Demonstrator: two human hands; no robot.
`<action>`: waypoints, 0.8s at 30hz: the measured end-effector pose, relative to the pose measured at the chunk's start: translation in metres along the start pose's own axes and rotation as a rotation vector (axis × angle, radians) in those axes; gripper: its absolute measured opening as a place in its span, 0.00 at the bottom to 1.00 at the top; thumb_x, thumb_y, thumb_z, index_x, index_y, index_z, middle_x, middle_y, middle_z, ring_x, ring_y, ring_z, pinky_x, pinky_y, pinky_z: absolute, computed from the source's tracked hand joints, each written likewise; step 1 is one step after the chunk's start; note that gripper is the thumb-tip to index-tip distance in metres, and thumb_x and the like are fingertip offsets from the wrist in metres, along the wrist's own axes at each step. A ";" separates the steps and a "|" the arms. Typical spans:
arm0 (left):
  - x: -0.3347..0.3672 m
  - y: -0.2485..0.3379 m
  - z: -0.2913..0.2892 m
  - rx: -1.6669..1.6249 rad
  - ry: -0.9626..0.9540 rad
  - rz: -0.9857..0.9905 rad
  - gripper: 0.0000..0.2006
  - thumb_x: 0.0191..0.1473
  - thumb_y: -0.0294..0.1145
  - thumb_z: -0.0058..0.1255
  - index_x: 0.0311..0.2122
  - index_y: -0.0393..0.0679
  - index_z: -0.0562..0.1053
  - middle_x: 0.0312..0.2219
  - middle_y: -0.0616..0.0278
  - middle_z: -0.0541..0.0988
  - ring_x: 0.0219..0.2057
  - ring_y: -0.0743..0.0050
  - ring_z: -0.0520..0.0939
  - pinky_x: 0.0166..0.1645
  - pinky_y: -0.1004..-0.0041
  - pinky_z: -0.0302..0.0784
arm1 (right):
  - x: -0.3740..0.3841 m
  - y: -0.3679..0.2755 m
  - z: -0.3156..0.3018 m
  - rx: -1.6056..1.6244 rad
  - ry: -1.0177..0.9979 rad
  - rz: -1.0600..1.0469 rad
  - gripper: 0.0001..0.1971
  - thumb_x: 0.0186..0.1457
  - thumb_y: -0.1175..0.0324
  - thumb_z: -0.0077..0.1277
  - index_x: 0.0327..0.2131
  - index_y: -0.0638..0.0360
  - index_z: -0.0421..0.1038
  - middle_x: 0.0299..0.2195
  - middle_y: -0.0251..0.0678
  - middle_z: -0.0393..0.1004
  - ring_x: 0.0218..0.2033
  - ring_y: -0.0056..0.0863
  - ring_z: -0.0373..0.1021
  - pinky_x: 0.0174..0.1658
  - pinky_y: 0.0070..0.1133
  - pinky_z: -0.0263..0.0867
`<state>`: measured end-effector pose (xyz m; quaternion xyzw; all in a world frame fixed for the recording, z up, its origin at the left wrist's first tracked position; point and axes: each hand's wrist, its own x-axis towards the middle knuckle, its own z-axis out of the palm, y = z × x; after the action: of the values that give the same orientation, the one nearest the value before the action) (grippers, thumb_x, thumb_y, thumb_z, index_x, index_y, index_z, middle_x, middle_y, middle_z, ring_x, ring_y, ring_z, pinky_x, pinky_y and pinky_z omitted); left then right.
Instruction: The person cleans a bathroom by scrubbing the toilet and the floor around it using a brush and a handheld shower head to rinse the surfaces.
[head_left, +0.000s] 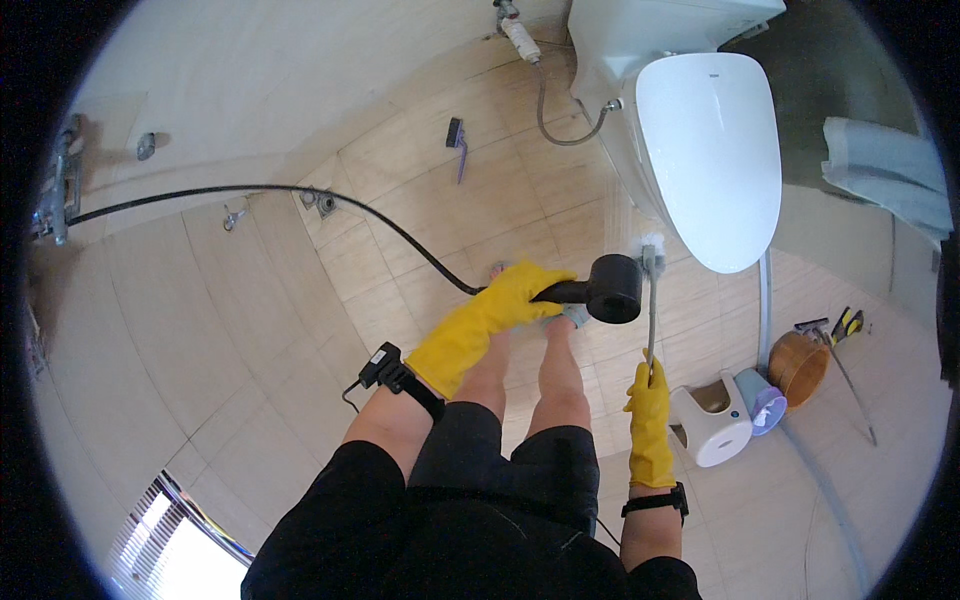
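Note:
My left hand [515, 298], in a yellow rubber glove, is closed round the handle of a black shower head [613, 289]. Its black hose [400, 228] arcs away to the far left wall. Faint streaks of water show between the shower head and the toilet base. My right hand [650, 405], also in a yellow glove, grips the long grey handle of a toilet brush [652, 300]. The brush's white bristles [653, 243] are beside the toilet [708, 160], close to the floor. The toilet lid is down.
A small purple-handled brush [457, 140] lies on the tiled floor [480, 210]. To the right stand a white stool [712, 425], a blue bucket [762, 400] and a brown wooden tub [799, 368]. A flexible water pipe [570, 140] loops beside the toilet. Wall taps [62, 190] are at far left.

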<state>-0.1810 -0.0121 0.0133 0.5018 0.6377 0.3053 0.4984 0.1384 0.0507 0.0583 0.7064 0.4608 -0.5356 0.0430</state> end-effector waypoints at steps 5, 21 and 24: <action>-0.006 -0.011 0.015 -0.200 0.064 0.069 0.25 0.48 0.38 0.58 0.53 0.45 0.70 0.42 0.52 0.78 0.44 0.53 0.77 0.49 0.64 0.69 | -0.001 0.008 0.008 0.061 0.003 0.033 0.21 0.62 0.57 0.44 0.56 0.53 0.64 0.19 0.32 0.64 0.12 0.18 0.58 0.13 0.16 0.57; -0.025 -0.001 0.030 -0.388 0.352 -0.167 0.24 0.52 0.36 0.56 0.54 0.41 0.68 0.43 0.53 0.77 0.46 0.63 0.76 0.52 0.69 0.68 | -0.003 0.027 0.012 -0.042 -0.063 0.027 0.21 0.61 0.59 0.44 0.55 0.54 0.65 0.18 0.30 0.62 0.12 0.16 0.56 0.13 0.15 0.56; -0.031 -0.010 0.035 -0.292 0.536 -0.248 0.25 0.52 0.37 0.56 0.55 0.42 0.67 0.44 0.54 0.77 0.47 0.64 0.75 0.53 0.68 0.68 | -0.007 0.042 0.002 -0.041 -0.089 0.059 0.22 0.61 0.58 0.45 0.56 0.56 0.63 0.20 0.32 0.64 0.15 0.17 0.60 0.14 0.16 0.58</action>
<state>-0.1518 -0.0481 0.0036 0.2452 0.7521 0.4516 0.4127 0.1667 0.0216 0.0446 0.6942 0.4483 -0.5553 0.0937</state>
